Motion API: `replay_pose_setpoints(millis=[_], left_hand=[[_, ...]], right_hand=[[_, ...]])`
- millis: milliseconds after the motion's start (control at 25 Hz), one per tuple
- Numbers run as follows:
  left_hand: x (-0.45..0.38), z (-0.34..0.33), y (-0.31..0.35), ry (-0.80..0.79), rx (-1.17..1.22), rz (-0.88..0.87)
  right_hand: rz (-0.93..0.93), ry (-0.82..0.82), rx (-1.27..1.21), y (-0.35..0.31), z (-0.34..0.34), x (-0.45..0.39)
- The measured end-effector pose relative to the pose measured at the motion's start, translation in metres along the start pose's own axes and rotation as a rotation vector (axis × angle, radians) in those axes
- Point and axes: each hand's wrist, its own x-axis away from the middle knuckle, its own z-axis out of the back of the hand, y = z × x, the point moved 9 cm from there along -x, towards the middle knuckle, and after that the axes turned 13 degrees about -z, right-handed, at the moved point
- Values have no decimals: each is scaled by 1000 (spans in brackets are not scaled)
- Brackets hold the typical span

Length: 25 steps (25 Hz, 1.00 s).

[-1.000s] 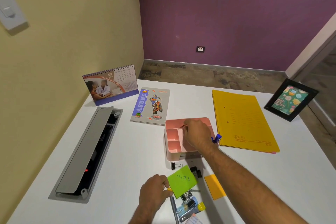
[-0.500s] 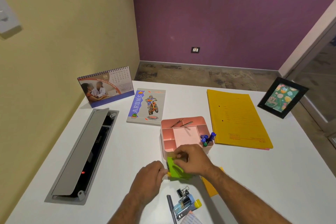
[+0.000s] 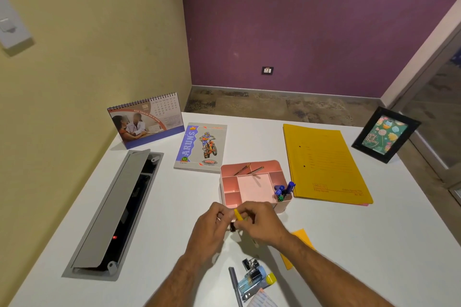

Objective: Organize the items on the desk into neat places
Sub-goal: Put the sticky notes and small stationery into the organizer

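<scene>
Nearest me, just below the hands, a loose heap sits unsorted: a grey pen (image 3: pixel 234 284), binder clips (image 3: pixel 250 264) and a small stapler (image 3: pixel 252 281) with a yellow end. An orange note pad (image 3: pixel 299 244) peeks out under my right forearm.

Now the hands. My left hand (image 3: pixel 209 229) and right hand (image 3: pixel 262 224) have come together just in front of the pink organizer (image 3: pixel 252 184), fingers curled, both pinching a small yellow piece (image 3: pixel 238 214) between them, with something dark right beneath it. A second ago the left held up a green sticky note and the right was over the organizer; that green note is now almost hidden in the hands, so I reckon I'm clipping or folding it before it gets filed.

Just beyond the hands, the organizer holds two pencils (image 3: pixel 248 169) at the back and blue markers (image 3: pixel 284 189) in its right corner. Further out to the left lie a notebook (image 3: pixel 202 147), a calendar (image 3: pixel 147 119) and the open cable tray (image 3: pixel 112 212); to the right, a yellow folder (image 3: pixel 324 162) and a picture frame (image 3: pixel 385 134). Those look placed; the near heap on the desk (image 3: pixel 174 232) remains.
</scene>
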Motion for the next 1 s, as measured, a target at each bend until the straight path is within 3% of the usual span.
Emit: replay_pose_setpoints(millis=[80, 200, 280, 400, 520, 800, 1000], left_hand=[[9, -5, -20, -72, -7, 120], [32, -19, -53, -331, -218, 281], [45, -26, -62, -448, -376, 311], [60, -39, -71, -523, -404, 383], [68, -46, -73, -524, -382, 429], [71, -53, -82, -405, -304, 562], [61, -49, -82, -358, -387, 487]], right_hand=[[-29, 76, -149, -3, 16, -5], [-53, 237, -348, -17, 49, -13], [-42, 328, -378, -29, 70, -20], [25, 455, -291, -47, 94, -31], [62, 523, -134, -56, 101, -41], [-39, 487, 357, -58, 77, -51], [-91, 455, 570, -52, 67, -56]])
